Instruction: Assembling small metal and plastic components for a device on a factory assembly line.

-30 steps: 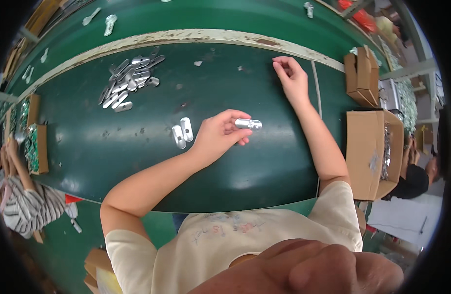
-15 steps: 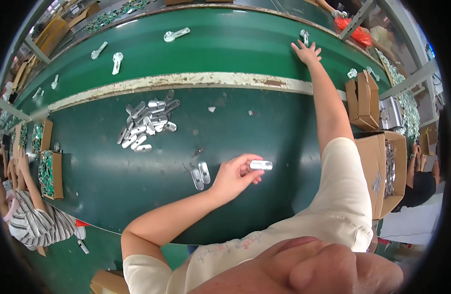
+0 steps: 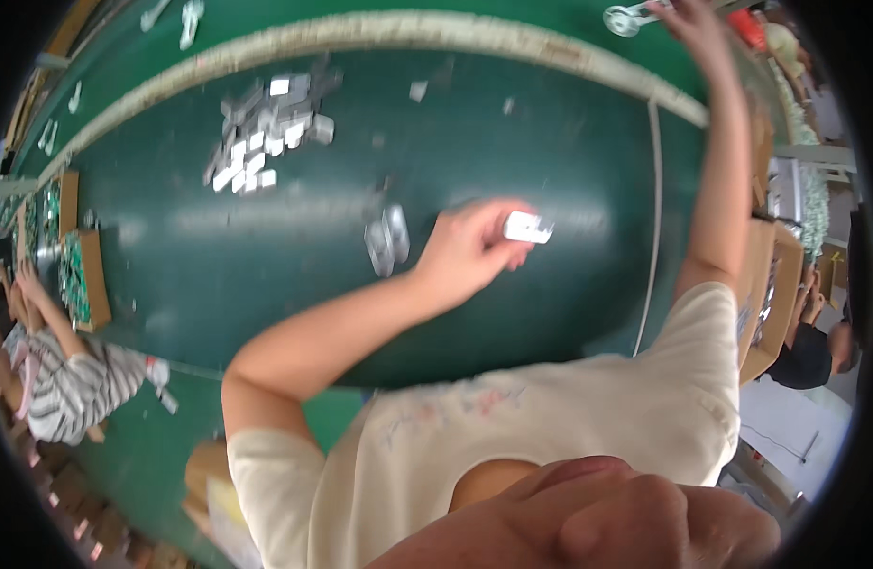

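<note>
The left hand [image 3: 479, 245] is closed around a shiny silver, oblong metal piece [image 3: 528, 228], pinched between thumb and fingers and jutting out at three o'clock above the dark green tabletop [image 3: 512, 318]. At about half past one from it, the right hand [image 3: 694, 21] reaches over the worn cream strip [image 3: 436, 30], its fingers at the narrow end of a silvery round-headed piece with a stem [image 3: 626, 21]; blur and the picture's edge leave me unable to tell how tightly they close. Two silver oblong pieces [image 3: 395, 230] lie side by side at nine o'clock from the left hand, a heap of similar pieces [image 3: 294, 133] at ten. At six o'clock, the cream short-sleeved shirt [image 3: 588, 408] bears blurred blue and red lettering [image 3: 455, 414].
</note>
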`<state>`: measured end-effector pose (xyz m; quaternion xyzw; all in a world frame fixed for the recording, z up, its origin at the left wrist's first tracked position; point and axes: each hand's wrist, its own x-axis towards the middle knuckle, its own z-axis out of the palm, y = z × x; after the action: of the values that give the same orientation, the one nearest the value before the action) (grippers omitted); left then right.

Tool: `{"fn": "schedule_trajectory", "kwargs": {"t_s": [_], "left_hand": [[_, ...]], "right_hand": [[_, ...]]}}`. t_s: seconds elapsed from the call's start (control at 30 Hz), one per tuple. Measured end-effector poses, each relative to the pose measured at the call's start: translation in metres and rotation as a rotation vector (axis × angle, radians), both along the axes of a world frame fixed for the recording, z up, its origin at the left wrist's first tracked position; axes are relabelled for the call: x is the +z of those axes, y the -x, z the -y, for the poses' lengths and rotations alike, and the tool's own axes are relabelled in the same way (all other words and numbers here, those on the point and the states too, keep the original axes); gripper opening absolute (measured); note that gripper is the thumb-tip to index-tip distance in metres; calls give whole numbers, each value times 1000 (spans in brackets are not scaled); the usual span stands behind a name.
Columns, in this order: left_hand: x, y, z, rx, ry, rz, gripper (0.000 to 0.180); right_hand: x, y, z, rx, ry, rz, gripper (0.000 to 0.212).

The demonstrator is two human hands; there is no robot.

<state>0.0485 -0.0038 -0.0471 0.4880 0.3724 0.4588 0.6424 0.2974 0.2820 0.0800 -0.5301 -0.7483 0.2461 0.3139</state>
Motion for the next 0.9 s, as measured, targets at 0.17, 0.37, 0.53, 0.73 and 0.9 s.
{"fn": "schedule_trajectory", "kwargs": {"t_s": [0.17, 0.37, 0.53, 0.73, 0.9], "left_hand": [[19, -16, 12, -79, 39, -31, 24], [44, -20, 47, -154, 57, -113, 27], [61, -16, 63, 65, 151, -93, 28], [52, -2, 66, 195, 11, -50, 31], [54, 0, 63, 159, 13, -65, 32]], "right_hand": [[-21, 1, 90, 524, 580, 520, 18], [-46, 37, 194, 214, 60, 472, 30], [-99, 20, 258, 40, -248, 631, 54], [-99, 15, 260, 46, 230, -65, 28], [-49, 29, 288, 388, -157, -122, 29]]}}
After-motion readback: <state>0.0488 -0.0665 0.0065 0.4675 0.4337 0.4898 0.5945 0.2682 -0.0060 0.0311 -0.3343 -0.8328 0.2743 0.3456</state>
